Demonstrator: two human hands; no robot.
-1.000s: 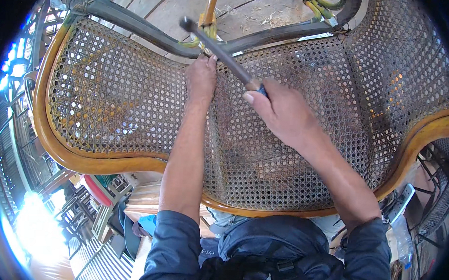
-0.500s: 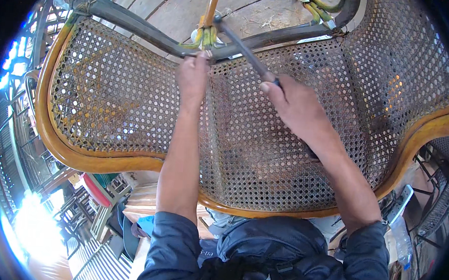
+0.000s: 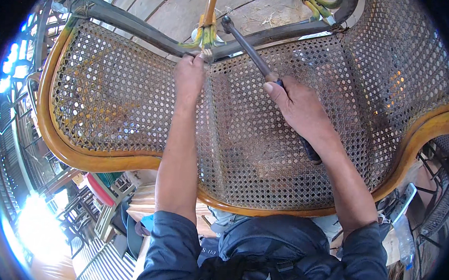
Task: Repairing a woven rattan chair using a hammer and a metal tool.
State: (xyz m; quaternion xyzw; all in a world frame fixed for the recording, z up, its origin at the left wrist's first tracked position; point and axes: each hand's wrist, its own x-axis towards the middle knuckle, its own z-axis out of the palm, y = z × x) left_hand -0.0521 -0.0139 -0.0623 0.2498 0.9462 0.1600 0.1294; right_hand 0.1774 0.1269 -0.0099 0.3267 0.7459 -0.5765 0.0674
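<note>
My right hand (image 3: pixel 302 107) is wrapped around the dark handle of a hammer (image 3: pixel 249 51). The hammer's head is at the far side, just right of the joint where a rattan pole (image 3: pixel 210 12) meets the dark frame rail (image 3: pixel 161 38). At that joint, yellow-green split rattan ends (image 3: pixel 207 38) fan out over the rail. My left hand (image 3: pixel 189 78) is closed in a pinch right below them, against the rail. What its fingers hold is too small to make out. Under both hands spreads a woven cane panel (image 3: pixel 264 137) with a glossy orange-brown rattan rim (image 3: pixel 98 163).
Another bound rattan joint (image 3: pixel 318 9) sits at the far right of the rail. Wooden floorboards (image 3: pixel 260 14) with straw scraps lie beyond. A red cushion-like thing (image 3: pixel 100 188) and chair frames stand lower left; a clear plastic bottle (image 3: pixel 404 243) is at lower right.
The hammer's head has moved a little right, away from the joint, and its handle end now shows below my right hand. My left hand stays at the joint, almost unmoved.
</note>
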